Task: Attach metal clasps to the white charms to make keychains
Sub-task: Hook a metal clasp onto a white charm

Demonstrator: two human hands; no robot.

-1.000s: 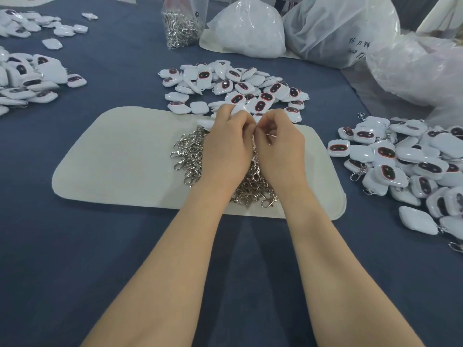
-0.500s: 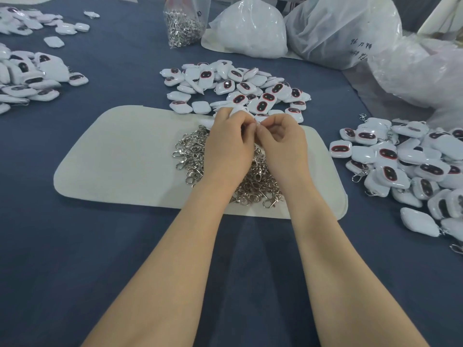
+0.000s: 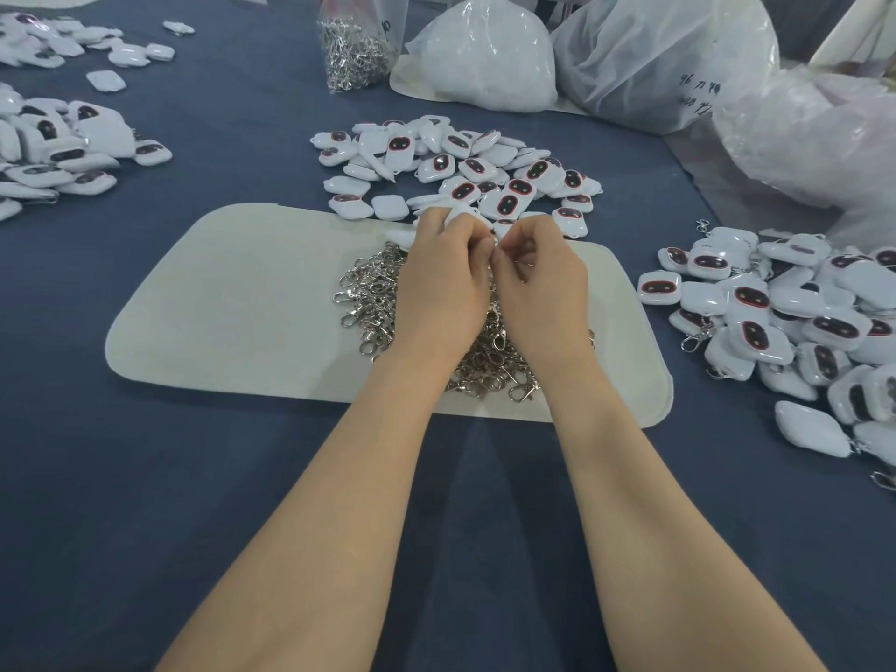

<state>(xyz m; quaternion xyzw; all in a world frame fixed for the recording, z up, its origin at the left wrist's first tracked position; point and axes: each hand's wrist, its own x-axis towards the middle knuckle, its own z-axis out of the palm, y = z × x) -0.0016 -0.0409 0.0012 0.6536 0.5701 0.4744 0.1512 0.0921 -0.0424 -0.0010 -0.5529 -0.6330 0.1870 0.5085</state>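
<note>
My left hand (image 3: 443, 278) and my right hand (image 3: 540, 283) meet fingertip to fingertip above a heap of silver metal clasps (image 3: 373, 293) on a cream mat (image 3: 232, 303). The left hand's fingers curl round a white charm (image 3: 458, 216), mostly hidden behind them. The right hand pinches a small metal clasp (image 3: 520, 266) against it; only a thin bit of wire shows. Just beyond the hands lies a pile of loose white charms (image 3: 460, 172) with dark red-rimmed ovals.
On the blue cloth at the right lies a pile of charms with clasps attached (image 3: 795, 322). More charms (image 3: 53, 147) lie at the left. A clear bag of clasps (image 3: 354, 50) and several white plastic bags (image 3: 654, 55) stand at the back.
Both hands stay pressed together over the clasp heap, with only small finger movements. The right hand's fingers have shifted slightly on the clasp.
</note>
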